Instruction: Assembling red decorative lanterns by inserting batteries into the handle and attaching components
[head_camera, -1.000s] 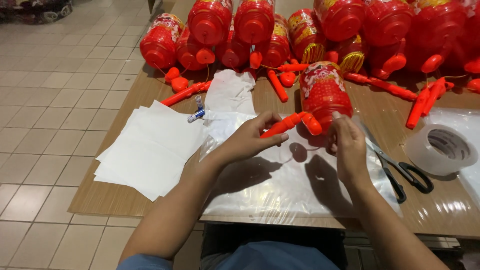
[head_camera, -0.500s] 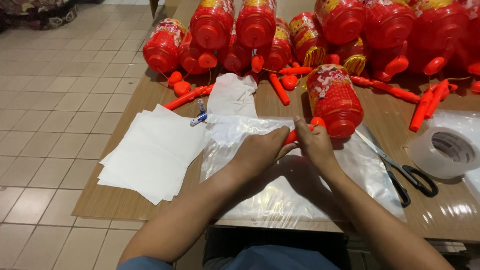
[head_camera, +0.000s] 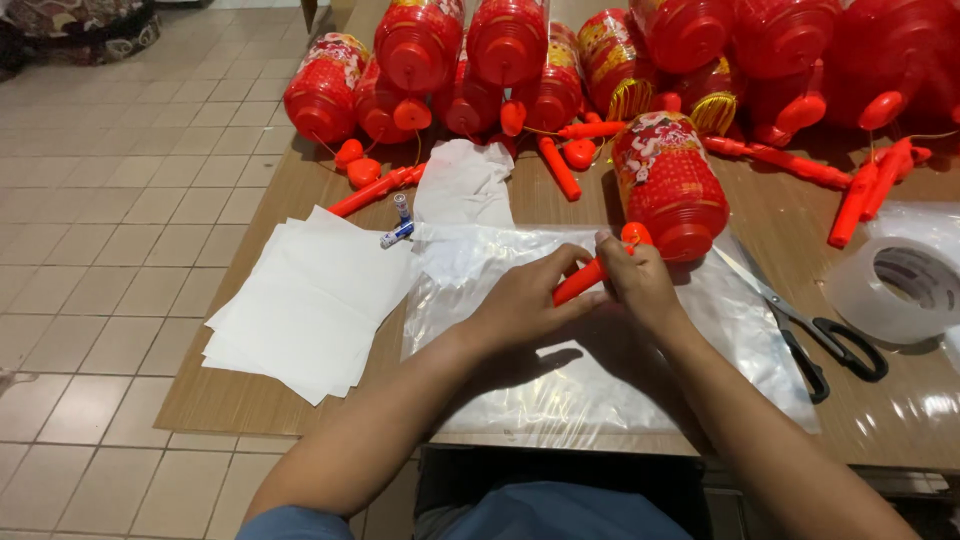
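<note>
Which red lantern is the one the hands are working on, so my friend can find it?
Look at the wooden table, then at the clear plastic sheet near its front edge. At the sheet's far edge lies one red lantern, tipped toward the person, just beyond the left hand and right hand holding an orange stick. It lies apart from the crowded lanterns behind.

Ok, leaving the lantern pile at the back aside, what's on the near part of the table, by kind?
Nearest red lantern: 1
Red stick, held by left hand and right hand: 1
Scissors: 1
Tape roll: 1
Stack of white sheets: 1
Clear plastic sheet: 1
Crumpled white sheet: 1
Small cylinders: 2
Total: 9
</note>
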